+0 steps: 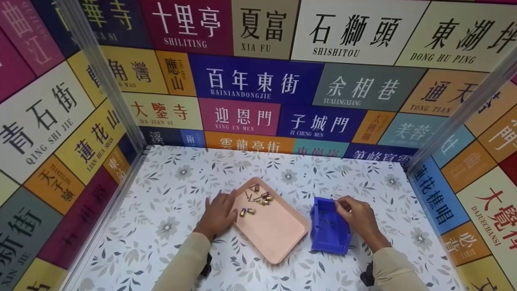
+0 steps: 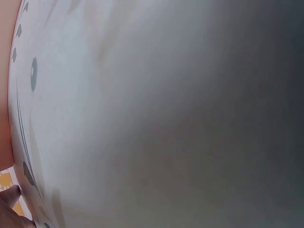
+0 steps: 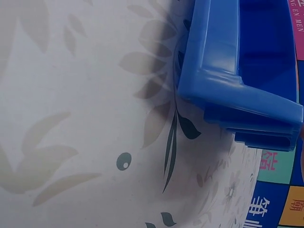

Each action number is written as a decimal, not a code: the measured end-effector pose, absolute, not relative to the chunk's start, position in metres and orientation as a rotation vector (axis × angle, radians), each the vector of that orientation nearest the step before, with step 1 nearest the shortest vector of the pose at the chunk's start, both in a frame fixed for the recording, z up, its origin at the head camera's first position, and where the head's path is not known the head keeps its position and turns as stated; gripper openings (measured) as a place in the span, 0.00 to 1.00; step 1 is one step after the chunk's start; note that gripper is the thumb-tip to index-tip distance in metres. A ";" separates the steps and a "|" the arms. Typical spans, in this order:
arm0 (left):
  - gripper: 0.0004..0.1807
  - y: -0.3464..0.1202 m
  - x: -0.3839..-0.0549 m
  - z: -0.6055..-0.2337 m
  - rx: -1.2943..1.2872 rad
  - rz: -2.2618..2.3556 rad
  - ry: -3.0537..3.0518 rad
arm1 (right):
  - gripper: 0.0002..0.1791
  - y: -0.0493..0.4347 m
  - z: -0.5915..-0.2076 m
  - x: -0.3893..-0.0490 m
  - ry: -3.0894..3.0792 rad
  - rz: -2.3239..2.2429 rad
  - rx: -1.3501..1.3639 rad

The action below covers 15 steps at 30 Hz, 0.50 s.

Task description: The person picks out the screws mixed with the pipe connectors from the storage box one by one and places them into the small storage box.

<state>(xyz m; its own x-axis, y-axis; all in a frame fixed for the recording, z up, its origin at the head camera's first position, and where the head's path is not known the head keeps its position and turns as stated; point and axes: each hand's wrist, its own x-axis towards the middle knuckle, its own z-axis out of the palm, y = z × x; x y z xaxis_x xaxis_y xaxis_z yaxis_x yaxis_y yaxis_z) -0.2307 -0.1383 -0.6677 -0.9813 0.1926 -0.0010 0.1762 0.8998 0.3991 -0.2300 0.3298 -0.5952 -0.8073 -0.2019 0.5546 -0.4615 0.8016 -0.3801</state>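
Note:
A shallow pink tray point(image 1: 278, 238) lies at an angle on the table. In its far part are several small brass-and-purple cylinders point(image 1: 251, 211) and several thin screw-like pieces point(image 1: 249, 195). My left hand point(image 1: 218, 214) rests against the tray's left rim, fingers relaxed; only a bit of its fingers point(image 2: 12, 209) shows in the left wrist view. To the tray's right stands a blue plastic bin point(image 1: 329, 240) with a few thin metal pieces point(image 1: 329, 222) inside. My right hand point(image 1: 357, 216), fingers curled, pinches the bin's far right rim. Whether anything small is between those fingertips is hidden.
Leaf-patterned white cloth point(image 1: 169, 194) covers the table. Panels with colourful street-name signs point(image 1: 258, 76) close off the back and both sides. A narrow gap separates tray and bin. In the right wrist view, the bin's wall point(image 3: 213, 57) is seen close up.

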 end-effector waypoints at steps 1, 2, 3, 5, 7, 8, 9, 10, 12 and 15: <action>0.40 -0.138 -0.231 -0.668 0.288 0.623 3.022 | 0.03 0.330 -0.595 -0.230 -2.489 0.703 0.489; 0.40 -0.138 -0.231 -0.667 0.289 0.625 3.020 | 0.03 0.330 -0.595 -0.229 -2.490 0.704 0.486; 0.39 -0.138 -0.231 -0.667 0.288 0.624 3.019 | 0.03 0.330 -0.595 -0.229 -2.490 0.703 0.482; 0.39 -0.138 -0.231 -0.667 0.284 0.634 3.016 | 0.03 0.330 -0.595 -0.229 -2.487 0.702 0.479; 0.39 -0.138 -0.231 -0.667 0.283 0.648 3.010 | 0.03 0.330 -0.595 -0.229 -2.483 0.701 0.478; 0.39 -0.138 -0.231 -0.667 0.283 0.651 3.009 | 0.03 0.330 -0.596 -0.229 -2.481 0.699 0.478; 0.39 -0.138 -0.231 -0.667 0.280 0.648 3.008 | 0.04 0.330 -0.596 -0.229 -2.479 0.699 0.480; 0.39 -0.138 -0.231 -0.667 0.284 0.651 3.008 | 0.04 0.330 -0.596 -0.230 -2.476 0.700 0.481; 0.39 -0.139 -0.231 -0.666 0.293 0.656 3.010 | 0.04 0.330 -0.596 -0.230 -2.474 0.703 0.484; 0.39 -0.139 -0.230 -0.666 0.320 0.663 3.022 | 0.04 0.331 -0.597 -0.230 -2.467 0.701 0.499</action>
<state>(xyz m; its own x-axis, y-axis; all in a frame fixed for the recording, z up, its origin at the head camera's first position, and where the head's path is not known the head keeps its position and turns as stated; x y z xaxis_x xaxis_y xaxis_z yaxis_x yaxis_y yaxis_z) -0.2298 -0.1394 -0.6657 -0.9783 0.2065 0.0136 0.1933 0.8879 0.4174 -0.2295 0.3309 -0.5967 -0.7956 -0.2006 0.5716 -0.4712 0.7979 -0.3760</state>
